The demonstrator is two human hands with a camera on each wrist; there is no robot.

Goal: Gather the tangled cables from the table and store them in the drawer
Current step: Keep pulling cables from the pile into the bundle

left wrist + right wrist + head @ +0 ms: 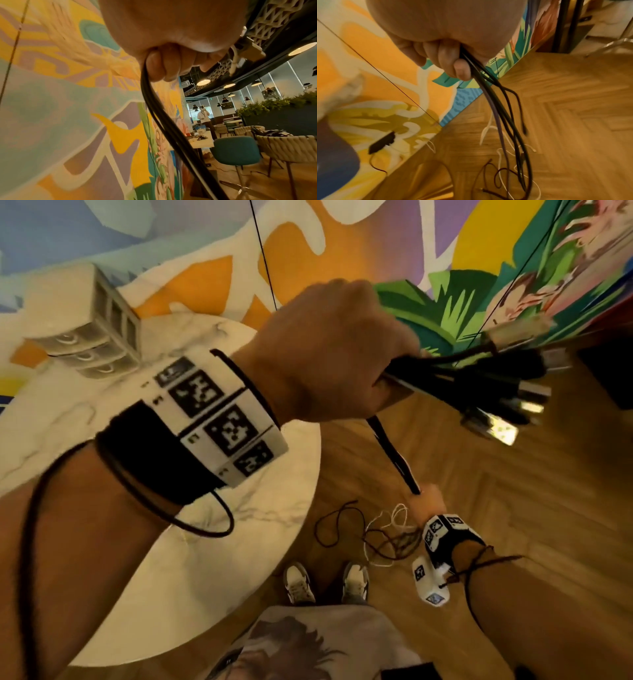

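My left hand [329, 350] is raised high and grips a bundle of mostly black cables [496, 385], whose USB plugs fan out to the right of the fist. From that fist the cables run down as a taut black strand [394, 453] to my right hand [431, 498], which grips them lower, above the floor. Below it, loose black, brown and white loops [387, 539] dangle. In the left wrist view my curled fingers [163, 67] hold the black cables [163, 115]. My right fingers [450, 60] clamp the hanging strands [501, 108]. A small clear drawer unit [96, 337] stands on the table.
The round white marble table [68, 412] lies to my left, its edge near my shoes [325, 580]. A painted mural wall [342, 251] rises behind it. Wooden floor [513, 491] spreads to the right. A teal chair [236, 150] and woven chairs [288, 147] stand further off, with a person [204, 117] beyond.
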